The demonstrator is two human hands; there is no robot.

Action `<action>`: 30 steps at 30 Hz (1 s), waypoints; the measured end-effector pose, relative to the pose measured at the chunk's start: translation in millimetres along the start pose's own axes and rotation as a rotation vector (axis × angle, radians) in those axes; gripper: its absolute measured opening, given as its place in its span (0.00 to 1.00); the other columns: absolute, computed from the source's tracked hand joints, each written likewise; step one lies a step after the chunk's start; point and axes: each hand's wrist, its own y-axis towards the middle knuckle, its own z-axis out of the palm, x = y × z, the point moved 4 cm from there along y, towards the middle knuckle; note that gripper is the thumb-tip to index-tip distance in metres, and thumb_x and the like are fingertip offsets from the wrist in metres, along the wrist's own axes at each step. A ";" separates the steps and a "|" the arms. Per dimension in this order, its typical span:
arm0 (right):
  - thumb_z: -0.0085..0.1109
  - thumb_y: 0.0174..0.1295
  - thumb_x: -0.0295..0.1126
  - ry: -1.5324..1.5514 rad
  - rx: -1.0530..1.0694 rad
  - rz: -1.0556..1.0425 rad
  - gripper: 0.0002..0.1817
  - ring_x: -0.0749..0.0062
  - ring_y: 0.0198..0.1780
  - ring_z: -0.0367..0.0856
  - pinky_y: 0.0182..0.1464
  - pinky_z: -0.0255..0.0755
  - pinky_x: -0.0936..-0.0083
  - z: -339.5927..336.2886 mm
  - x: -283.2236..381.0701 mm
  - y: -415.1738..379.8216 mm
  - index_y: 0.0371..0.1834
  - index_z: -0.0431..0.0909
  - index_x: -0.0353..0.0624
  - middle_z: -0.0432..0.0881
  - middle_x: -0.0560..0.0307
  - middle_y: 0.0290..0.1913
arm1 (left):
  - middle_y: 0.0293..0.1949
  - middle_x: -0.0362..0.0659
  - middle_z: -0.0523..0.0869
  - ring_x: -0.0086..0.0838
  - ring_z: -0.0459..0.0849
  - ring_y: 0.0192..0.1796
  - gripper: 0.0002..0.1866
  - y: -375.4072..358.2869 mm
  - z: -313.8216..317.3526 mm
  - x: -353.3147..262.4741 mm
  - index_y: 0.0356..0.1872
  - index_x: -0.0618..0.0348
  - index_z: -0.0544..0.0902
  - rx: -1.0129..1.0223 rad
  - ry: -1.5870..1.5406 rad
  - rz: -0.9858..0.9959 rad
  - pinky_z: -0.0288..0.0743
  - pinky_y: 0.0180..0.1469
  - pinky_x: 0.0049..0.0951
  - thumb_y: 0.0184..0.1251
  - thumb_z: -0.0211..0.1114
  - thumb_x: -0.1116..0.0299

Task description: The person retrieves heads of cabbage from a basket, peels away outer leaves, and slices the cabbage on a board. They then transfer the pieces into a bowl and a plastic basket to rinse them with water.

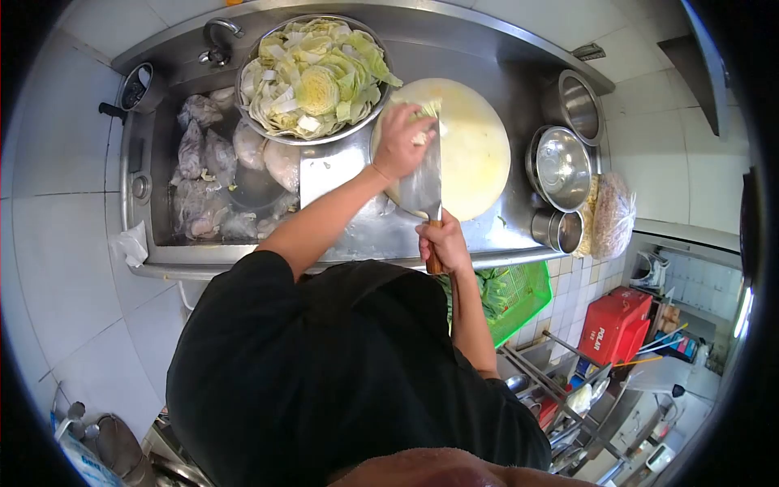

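Observation:
My right hand [445,241] grips the wooden handle of a cleaver [422,185], its broad blade pointing away from me over a round cutting board [479,146]. At the board's left side, my left hand [401,140] has its fingers curled over a pale piece of cabbage [432,109], close against the blade. Most of that piece is hidden by the hand. Just left of the board, a large metal bowl [253,122] is heaped with cut cabbage leaves [333,69].
Left is a sink basin [166,239] holding several bagged, pale items [219,158] under a faucet [217,40]. Metal bowls [564,166] and a filled plastic bag [613,215] stand at right. A green basket [535,296] with leaves sits below the counter edge.

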 end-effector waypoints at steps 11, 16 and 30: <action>0.60 0.60 0.24 -0.155 -0.176 -0.107 0.09 0.75 0.15 0.72 0.18 0.68 0.75 15.0 46.8 25.7 0.43 0.76 0.36 0.75 0.59 0.20 | 0.82 0.53 0.36 0.65 0.39 0.80 0.55 50.5 -85.6 110.9 0.79 0.45 0.60 0.681 0.773 -0.796 0.49 0.70 0.78 0.53 0.64 0.27; 0.58 0.59 0.22 -0.188 -0.361 -0.107 0.08 0.75 0.14 0.71 0.17 0.66 0.76 -29.4 36.7 10.9 0.42 0.76 0.36 0.74 0.58 0.19 | 0.82 0.53 0.36 0.68 0.47 0.78 0.52 42.2 -73.6 149.2 0.76 0.52 0.65 0.770 0.690 -0.851 0.62 0.72 0.59 0.52 0.70 0.35; 0.56 0.58 0.24 -0.031 -0.230 -0.351 0.06 0.73 0.17 0.74 0.22 0.70 0.73 -45.1 160.6 75.5 0.37 0.74 0.36 0.74 0.57 0.20 | 0.49 0.56 0.88 0.48 0.87 0.52 0.30 83.9 -109.0 157.1 0.53 0.61 0.84 0.521 0.253 -0.786 0.80 0.55 0.39 0.44 0.75 0.62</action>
